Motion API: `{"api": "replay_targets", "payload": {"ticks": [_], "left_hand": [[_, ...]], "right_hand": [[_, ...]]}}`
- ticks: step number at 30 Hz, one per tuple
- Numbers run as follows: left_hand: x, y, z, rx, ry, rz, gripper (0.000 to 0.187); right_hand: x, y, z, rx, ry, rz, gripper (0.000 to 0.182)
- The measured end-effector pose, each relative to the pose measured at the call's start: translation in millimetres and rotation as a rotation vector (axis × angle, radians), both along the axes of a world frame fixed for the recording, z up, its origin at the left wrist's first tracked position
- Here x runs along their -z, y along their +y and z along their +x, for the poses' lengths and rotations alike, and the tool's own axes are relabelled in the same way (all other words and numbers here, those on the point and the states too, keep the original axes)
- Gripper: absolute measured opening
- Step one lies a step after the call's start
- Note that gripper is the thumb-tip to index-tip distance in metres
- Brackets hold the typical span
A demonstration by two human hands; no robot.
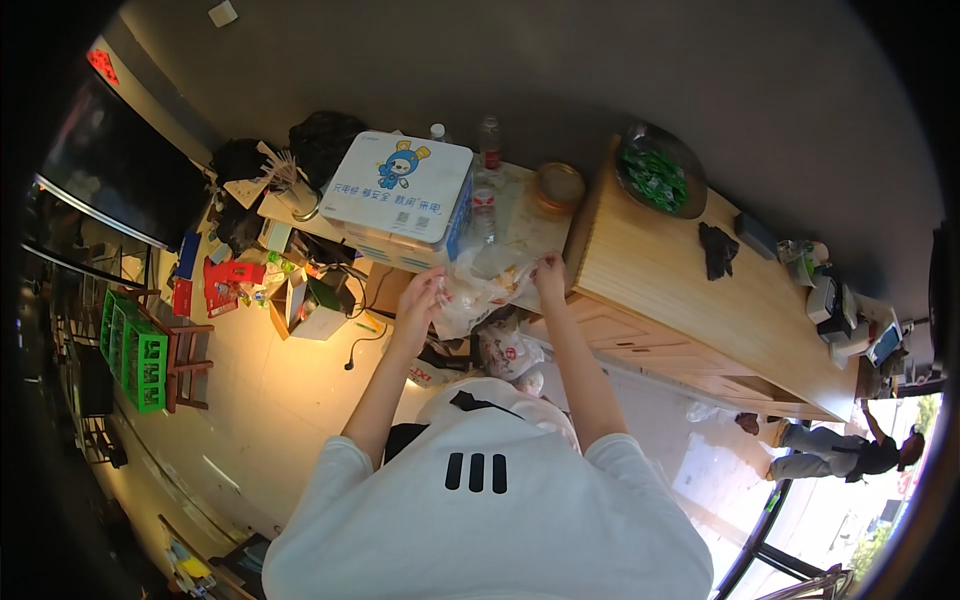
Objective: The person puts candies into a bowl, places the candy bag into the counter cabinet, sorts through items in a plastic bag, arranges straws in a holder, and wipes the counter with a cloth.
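Clear plastic, thin and crumpled: the bag (480, 290) spreads between the two hands, in front of the bottle (484, 215) and just beside the white box (400, 190). The left hand (424, 292) pinches one side of it — fingers bent — and the right hand (549, 278) grips the opposite side near the wooden cabinet (680, 290). Another bag (508, 350), white with red print, sits below. What the held bag contains is too blurred to tell.
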State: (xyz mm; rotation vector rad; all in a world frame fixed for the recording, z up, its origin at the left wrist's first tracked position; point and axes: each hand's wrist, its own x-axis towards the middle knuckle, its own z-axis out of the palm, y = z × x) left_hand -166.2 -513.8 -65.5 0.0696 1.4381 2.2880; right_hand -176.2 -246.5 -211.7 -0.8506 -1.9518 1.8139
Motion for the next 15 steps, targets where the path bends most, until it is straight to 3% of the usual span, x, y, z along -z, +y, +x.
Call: {"api": "replay_targets", "payload": {"ticks": [1, 2, 6, 8, 9, 11, 15], "left_hand": [[-4.2, -2.4, 0.7, -0.007, 0.001, 0.0, 0.03], [-7.7, -4.5, 1.6, -0.012, 0.031, -0.059, 0.029], [-0.8, -15.6, 0.3, 0.002, 0.04, -0.099, 0.028], [-2.5, -10.0, 1.0, 0.011, 0.054, -0.108, 0.028], [-3.5, -5.6, 2.3, 0.024, 0.066, -0.115, 0.028], [-5.7, 2.9, 0.4, 0.023, 0.111, -0.106, 0.028], [3.6, 17.8, -8.1, 0.081, 0.231, -0.111, 0.028]], "right_hand": [[-10.0, -2.2, 1.7, 0.066, -0.028, -0.229, 0.003], [-19.6, -5.3, 2.7, 0.071, -0.053, -0.275, 0.003], [-22.8, -7.3, -1.0, 0.02, -0.019, -0.24, 0.004], [-40.5, -12.2, -1.7, -0.029, 0.056, 0.182, 0.007], [-48.5, -11.8, -2.1, -0.033, 0.056, 0.182, 0.007], [-66.2, -9.4, -4.3, 0.061, 0.136, 0.606, 0.008], [-100.8, -11.5, -1.1, 0.036, -0.012, 0.761, 0.019]]}}
